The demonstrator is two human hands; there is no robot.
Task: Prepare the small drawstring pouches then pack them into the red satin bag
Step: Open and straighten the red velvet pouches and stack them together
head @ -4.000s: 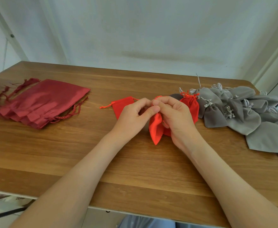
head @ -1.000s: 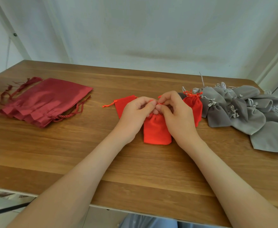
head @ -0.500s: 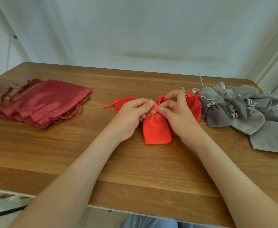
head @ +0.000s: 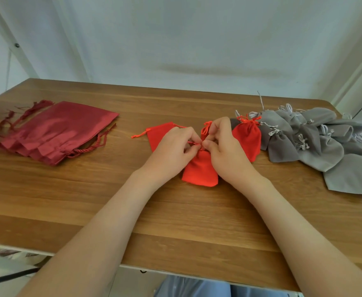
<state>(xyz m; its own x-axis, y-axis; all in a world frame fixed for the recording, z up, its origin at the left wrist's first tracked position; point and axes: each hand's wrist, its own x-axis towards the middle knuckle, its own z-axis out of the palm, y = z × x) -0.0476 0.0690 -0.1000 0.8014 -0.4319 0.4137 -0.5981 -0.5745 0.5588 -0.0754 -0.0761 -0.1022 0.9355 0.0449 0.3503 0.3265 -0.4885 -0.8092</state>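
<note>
A small red drawstring pouch (head: 199, 172) lies on the wooden table (head: 90, 200) at its middle, neck pointing away from me. My left hand (head: 171, 151) and my right hand (head: 225, 148) meet above the neck, each pinching the pouch's red drawstring between thumb and forefinger. A flat red pouch (head: 158, 133) lies behind my left hand, partly hidden. A tied red pouch (head: 247, 136) stands just right of my right hand. A stack of dark red satin bags (head: 57, 131) rests at the far left.
A heap of several grey drawstring pouches (head: 317, 142) covers the table's right side up to its right edge. The near table edge runs below my forearms. A white wall stands behind the table.
The red pouch went from hanging crumpled between my hands to lying on the table. My fingers have drawn closer on the drawstring at its neck, which now looks cinched.
</note>
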